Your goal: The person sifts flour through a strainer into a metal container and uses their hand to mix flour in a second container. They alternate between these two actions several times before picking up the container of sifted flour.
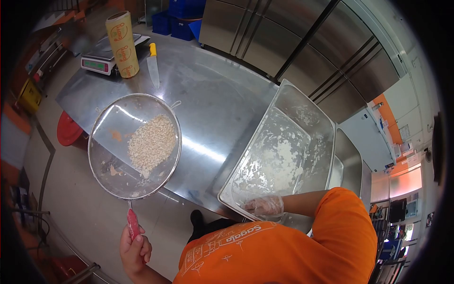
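Note:
My left hand is wrapped round the red handle of a large round sieve. A heap of pale, coarse crumbs lies on the sieve's mesh, right of its middle. The sieve is over the table's near left edge. Inside a deep metal tray to the right, my right hand wears a clear plastic glove. It is low in the near left corner, fingers curled together; what they hold, if anything, is hidden. White flour-like powder is smeared over the tray's bottom.
On the steel table stand a digital scale and an upright roll of plastic wrap. A yellow-handled knife lies beside them. A second metal tray is at the right. Steel cabinets stand behind the table.

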`<action>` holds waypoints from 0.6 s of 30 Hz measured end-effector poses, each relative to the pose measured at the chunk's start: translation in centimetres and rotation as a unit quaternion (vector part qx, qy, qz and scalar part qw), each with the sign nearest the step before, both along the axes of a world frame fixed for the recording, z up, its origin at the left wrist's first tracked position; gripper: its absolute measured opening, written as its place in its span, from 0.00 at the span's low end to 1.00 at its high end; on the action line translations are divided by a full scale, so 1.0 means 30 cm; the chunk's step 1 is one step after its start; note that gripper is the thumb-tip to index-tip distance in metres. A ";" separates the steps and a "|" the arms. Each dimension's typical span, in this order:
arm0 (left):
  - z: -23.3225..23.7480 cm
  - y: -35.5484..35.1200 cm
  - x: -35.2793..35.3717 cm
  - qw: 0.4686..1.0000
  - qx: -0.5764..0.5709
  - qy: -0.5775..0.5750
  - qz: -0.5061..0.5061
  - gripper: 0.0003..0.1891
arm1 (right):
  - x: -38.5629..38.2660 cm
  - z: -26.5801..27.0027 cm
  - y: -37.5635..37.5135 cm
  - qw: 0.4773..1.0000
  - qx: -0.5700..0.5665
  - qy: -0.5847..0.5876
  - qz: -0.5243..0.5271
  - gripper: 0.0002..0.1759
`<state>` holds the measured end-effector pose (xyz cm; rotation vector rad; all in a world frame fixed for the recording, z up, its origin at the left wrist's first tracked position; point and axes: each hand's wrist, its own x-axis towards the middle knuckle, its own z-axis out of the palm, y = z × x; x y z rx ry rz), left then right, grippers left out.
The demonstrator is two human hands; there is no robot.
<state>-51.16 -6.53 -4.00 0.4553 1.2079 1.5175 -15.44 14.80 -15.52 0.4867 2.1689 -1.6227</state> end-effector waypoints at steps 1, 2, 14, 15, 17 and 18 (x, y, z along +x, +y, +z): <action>-0.001 -0.003 -0.004 1.000 0.003 0.002 -0.003 0.09 | -0.002 0.011 0.001 1.000 -0.002 -0.001 0.003 0.24; -0.002 -0.007 -0.009 1.000 0.006 0.003 -0.006 0.08 | -0.003 0.023 0.003 1.000 0.002 -0.008 0.014 0.22; 0.003 -0.030 -0.028 1.000 -0.009 0.006 -0.014 0.08 | -0.022 0.075 -0.012 0.997 0.072 -0.023 -0.016 0.22; 0.015 -0.032 -0.034 1.000 -0.008 0.006 -0.012 0.08 | -0.042 0.105 -0.023 0.995 0.059 -0.069 -0.044 0.20; 0.024 -0.034 -0.032 1.000 -0.008 0.008 -0.020 0.08 | -0.020 0.031 -0.026 0.991 0.043 -0.085 -0.097 0.18; 0.034 -0.036 -0.034 1.000 -0.012 0.005 -0.023 0.08 | 0.002 -0.032 -0.027 0.983 0.024 -0.100 -0.153 0.16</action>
